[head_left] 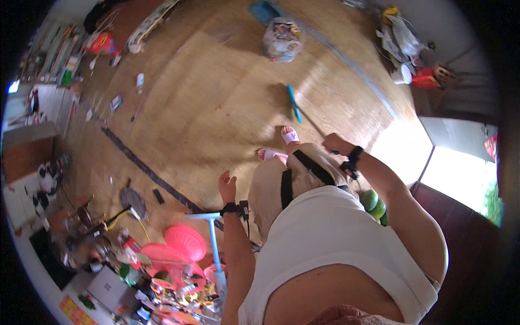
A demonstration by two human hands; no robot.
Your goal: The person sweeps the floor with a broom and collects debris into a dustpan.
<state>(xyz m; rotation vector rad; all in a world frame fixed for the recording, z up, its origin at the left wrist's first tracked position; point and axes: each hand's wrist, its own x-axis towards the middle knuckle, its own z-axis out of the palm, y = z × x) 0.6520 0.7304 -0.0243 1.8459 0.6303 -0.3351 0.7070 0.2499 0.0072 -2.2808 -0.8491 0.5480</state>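
Observation:
My right hand (338,144) is closed around the handle of a broom (294,103), just beyond my right knee. The broom's dark handle slants away to a narrow teal head close to the floor, ahead of my feet; its bristles cannot be made out. My left hand (227,187) hangs beside my left thigh with its fingers apart, holding nothing. Each wrist wears a black strap with a small device. Past my left forearm stands a light-blue upright frame (213,238). I wear pale pink sandals (289,134) on the wooden floor (216,81).
A filled clear plastic bag (284,40) lies far ahead beside a blue object (265,12). Several watermelons (369,200) rest by my right hip. Red plastic stools (185,242) and mixed clutter crowd the lower left. A white bottle (140,83) lies far left. A white bucket (401,75) stands far right.

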